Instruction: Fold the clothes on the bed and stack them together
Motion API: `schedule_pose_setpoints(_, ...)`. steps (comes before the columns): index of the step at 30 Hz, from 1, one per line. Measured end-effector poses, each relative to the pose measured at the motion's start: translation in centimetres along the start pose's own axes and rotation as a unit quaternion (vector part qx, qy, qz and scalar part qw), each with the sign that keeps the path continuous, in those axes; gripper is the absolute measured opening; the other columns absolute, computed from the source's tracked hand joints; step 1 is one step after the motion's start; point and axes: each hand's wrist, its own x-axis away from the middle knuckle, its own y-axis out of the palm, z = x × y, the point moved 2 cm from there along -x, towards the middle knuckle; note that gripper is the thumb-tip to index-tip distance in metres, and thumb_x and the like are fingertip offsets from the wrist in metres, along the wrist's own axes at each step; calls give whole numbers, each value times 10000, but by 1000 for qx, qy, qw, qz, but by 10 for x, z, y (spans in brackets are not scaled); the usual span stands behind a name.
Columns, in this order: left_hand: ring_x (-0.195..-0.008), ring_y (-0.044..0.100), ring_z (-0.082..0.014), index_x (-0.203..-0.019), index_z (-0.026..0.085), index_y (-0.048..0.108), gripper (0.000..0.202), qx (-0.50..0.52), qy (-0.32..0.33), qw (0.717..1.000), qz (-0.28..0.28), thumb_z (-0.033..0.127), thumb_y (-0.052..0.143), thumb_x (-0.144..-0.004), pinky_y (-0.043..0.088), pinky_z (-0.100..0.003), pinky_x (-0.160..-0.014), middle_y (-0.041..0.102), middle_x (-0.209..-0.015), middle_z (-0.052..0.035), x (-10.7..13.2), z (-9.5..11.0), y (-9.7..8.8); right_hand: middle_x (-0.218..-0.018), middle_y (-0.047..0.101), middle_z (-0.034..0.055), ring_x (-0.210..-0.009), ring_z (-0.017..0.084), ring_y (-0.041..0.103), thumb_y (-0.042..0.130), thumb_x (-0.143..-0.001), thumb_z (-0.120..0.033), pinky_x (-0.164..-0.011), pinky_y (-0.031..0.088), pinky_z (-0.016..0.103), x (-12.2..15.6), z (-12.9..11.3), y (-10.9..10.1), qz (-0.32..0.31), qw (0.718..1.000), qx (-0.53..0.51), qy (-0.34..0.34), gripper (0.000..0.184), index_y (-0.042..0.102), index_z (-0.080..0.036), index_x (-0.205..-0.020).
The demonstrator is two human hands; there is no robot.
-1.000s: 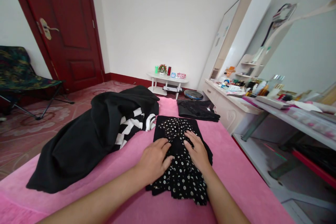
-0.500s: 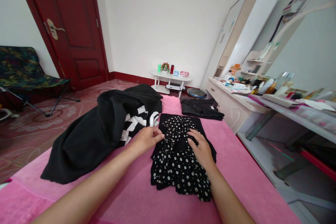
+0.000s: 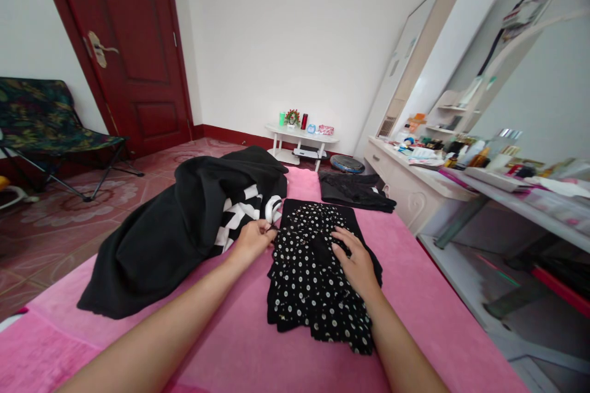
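A black polka-dot garment (image 3: 308, 282) with a ruffled lower edge lies spread over a darker folded black cloth (image 3: 353, 219). My left hand (image 3: 255, 238) is closed in a pinch on the garment's left edge and pulls a bit of it outward. Flat on the garment's right side rests my right hand (image 3: 356, 258), its fingers spread. Left of my left hand is a heap of black clothing (image 3: 184, 227), with a black-and-white patterned cloth (image 3: 236, 216) showing beneath it.
Everything lies on a pink bedspread (image 3: 415, 295). Folded black clothing (image 3: 357, 189) sits at the far right corner. A cluttered dressing table (image 3: 401, 178) stands to the right, a low white table (image 3: 302, 134) against the wall, and a folding chair (image 3: 55, 129) at left.
My left hand has moved left and slightly nearer the heap, drawing the garment's left edge outward. My right hand stays on the garment. The view has shifted slightly.
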Motion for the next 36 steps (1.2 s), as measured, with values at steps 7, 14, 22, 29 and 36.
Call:
schedule_pose_setpoints(7,-744,609,-192,-754,231,621,94,-294,80,952,27,302,626,-693,379,-260,-631,668,-792,-4,12,41,-17,-1283,575,60,-1224,218,485,496,-872,-353,-1087,325,470,0,-2,0,3,1000,2,4,290,646,-234,-1089)
schedule_pose_setpoints(14,-802,631,-233,-1135,206,570,589,-228,68,971,30,594,631,-696,414,-284,-674,674,-839,-46,-19,68,15,-1280,578,52,-1219,218,490,496,-867,-342,-1085,327,470,0,-4,-2,4,1000,1,3,284,651,-243,-1083)
schedule_pose_setpoints(22,-639,595,-134,-882,170,672,188,-105,102,989,11,174,643,-697,448,-241,-640,635,-674,10,-49,40,26,-1287,573,44,-1232,204,477,489,-872,-319,-1092,321,441,1,-3,-2,1,1000,-3,8,277,650,-240,-1083)
schedule_pose_setpoints(29,-643,588,-129,-815,153,645,93,-64,98,991,70,193,600,-745,465,-243,-639,646,-722,-9,-50,18,16,-1291,569,39,-1235,206,473,490,-873,-325,-1092,317,450,1,-4,-2,-4,1000,-6,9,273,647,-252,-1083)
schedule_pose_setpoints(36,-937,579,-246,-809,192,674,224,-309,188,929,81,83,484,-763,451,-359,-827,628,-926,-81,-26,49,22,-1290,568,39,-1230,211,474,476,-875,-323,-1089,320,449,0,-4,0,-4,1000,17,2,283,645,-247,-1090)
